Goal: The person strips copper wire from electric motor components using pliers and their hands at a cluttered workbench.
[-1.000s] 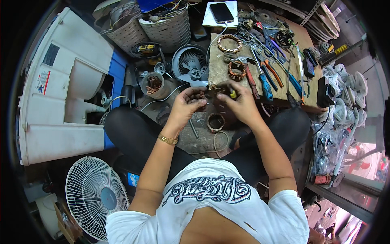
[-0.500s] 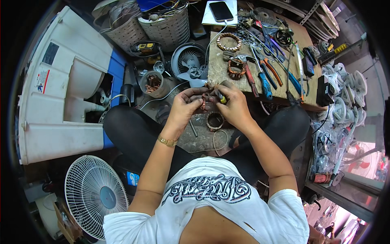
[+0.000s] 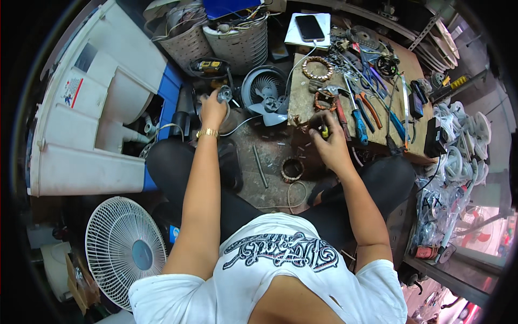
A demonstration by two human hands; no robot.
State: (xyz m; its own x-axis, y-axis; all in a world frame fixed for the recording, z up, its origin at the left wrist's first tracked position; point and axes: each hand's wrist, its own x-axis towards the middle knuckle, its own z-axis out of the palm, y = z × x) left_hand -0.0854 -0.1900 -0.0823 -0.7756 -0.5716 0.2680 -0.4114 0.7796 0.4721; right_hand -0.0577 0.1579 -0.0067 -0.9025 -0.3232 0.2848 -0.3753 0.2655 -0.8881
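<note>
My left hand (image 3: 213, 112) reaches over the bucket (image 3: 225, 117) on the floor, its fingers stretched apart; no object shows between them. The hand covers most of the bucket. Close to the table's front corner, my right hand (image 3: 332, 139) is closed on a small tool with a yellow handle (image 3: 325, 130), its working end too small to make out. Beside these fingertips is a dark brown and copper-coloured piece (image 3: 298, 122); I cannot tell whether the hand holds it. A ring-shaped motor stator (image 3: 292, 169) lies on the floor between my legs.
On the wooden table (image 3: 302, 105) are a copper-wound ring (image 3: 317, 68), another wound coil (image 3: 325, 101), a hammer, pliers, screwdrivers and a phone (image 3: 309, 28). A fan motor housing with blades (image 3: 265, 94) and a metal rod (image 3: 260, 166) are on the floor. A fan grille (image 3: 125, 237) stands at left.
My left hand has left the right one and moved left and away to the bucket, its fingers spreading. The right hand, with the yellow-handled tool, has shifted slightly right. The view has shifted too.
</note>
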